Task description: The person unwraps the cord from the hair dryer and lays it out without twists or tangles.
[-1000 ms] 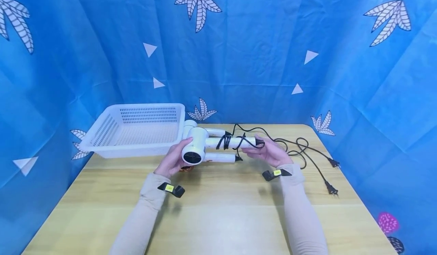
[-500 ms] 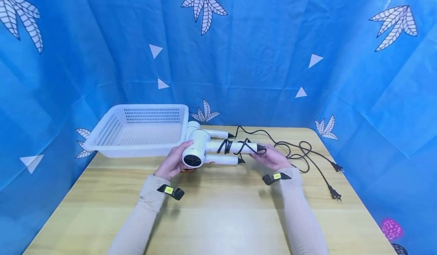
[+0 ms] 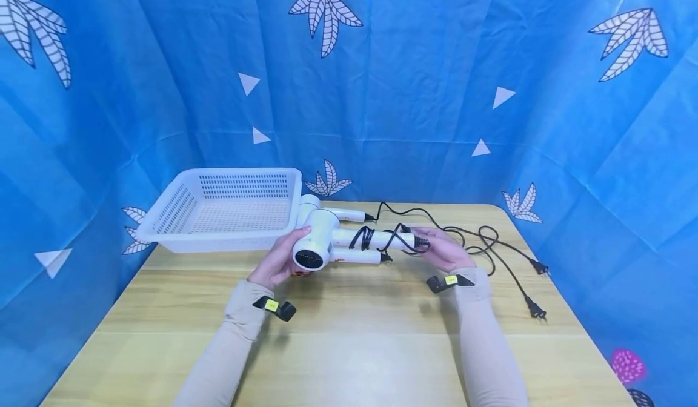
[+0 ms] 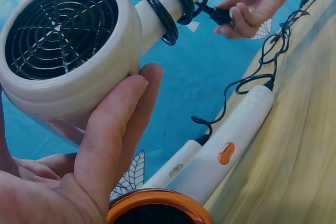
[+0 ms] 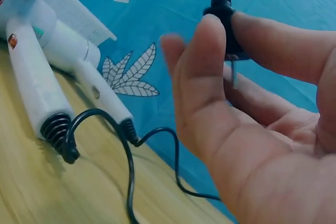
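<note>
My left hand [image 3: 279, 260] grips the barrel of a white hair dryer [image 4: 105, 90], raised above the table with its grille showing in the left wrist view. Its handle points right, with black cord [image 3: 362, 237] wound around it. The fingers and thumb of my right hand [image 3: 440, 251] pinch that dryer's black plug [image 5: 223, 30], its prongs downward in the right wrist view. Below lie two more white hair dryers: one with an orange rim and orange switch [image 4: 226, 153], the other [image 3: 349, 215] farther back beside the basket. The held dryer partly hides both.
A white slotted basket [image 3: 218, 237] stands at the back left of the wooden table [image 3: 349, 346]. Loose black cords [image 3: 485, 237] trail right from the lying dryers, ending in two plugs [image 3: 534, 307] near the right edge. A blue patterned curtain [image 3: 403, 80] surrounds the table.
My right hand has shifted slightly right, now with the plug between its fingers near the handle's end. The held dryer's handle has dipped slightly. My left hand keeps its grip.
</note>
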The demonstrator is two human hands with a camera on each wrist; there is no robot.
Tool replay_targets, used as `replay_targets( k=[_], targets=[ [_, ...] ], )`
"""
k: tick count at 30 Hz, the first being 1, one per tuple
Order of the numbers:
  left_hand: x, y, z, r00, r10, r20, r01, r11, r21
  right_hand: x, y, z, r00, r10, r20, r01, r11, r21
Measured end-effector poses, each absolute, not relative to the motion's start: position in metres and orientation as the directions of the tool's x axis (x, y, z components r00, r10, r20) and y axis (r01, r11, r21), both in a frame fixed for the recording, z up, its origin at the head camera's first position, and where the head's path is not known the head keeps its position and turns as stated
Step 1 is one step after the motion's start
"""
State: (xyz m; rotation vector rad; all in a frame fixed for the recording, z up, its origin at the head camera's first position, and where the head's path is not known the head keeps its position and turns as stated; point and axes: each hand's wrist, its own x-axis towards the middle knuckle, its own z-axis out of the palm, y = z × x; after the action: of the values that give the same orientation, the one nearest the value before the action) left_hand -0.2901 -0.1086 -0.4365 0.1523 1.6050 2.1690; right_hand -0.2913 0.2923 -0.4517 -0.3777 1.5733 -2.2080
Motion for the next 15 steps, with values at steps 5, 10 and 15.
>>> replay_targets(
  k=[5,10,15],
  targets=[
    [-0.291,-0.108,-0.439,-0.897,0.405,-0.174,-0.275,-0.205,0.939,-0.291,0.293,-0.445,-0.944,-0.325,-0.063,0.153,-0.259,-0.954],
    [-0.292,-0.108,-0.440,-0.900,0.396,-0.184,-0.272,-0.180,0.945,-0.289,0.289,-0.435,-0.977,-0.207,-0.043,0.099,-0.264,-0.959],
    [-0.291,-0.108,-0.441,-0.906,0.383,-0.182,-0.261,-0.166,0.951,-0.286,0.285,-0.425,-0.994,-0.105,-0.019,0.040,-0.201,-0.979]
  ],
)
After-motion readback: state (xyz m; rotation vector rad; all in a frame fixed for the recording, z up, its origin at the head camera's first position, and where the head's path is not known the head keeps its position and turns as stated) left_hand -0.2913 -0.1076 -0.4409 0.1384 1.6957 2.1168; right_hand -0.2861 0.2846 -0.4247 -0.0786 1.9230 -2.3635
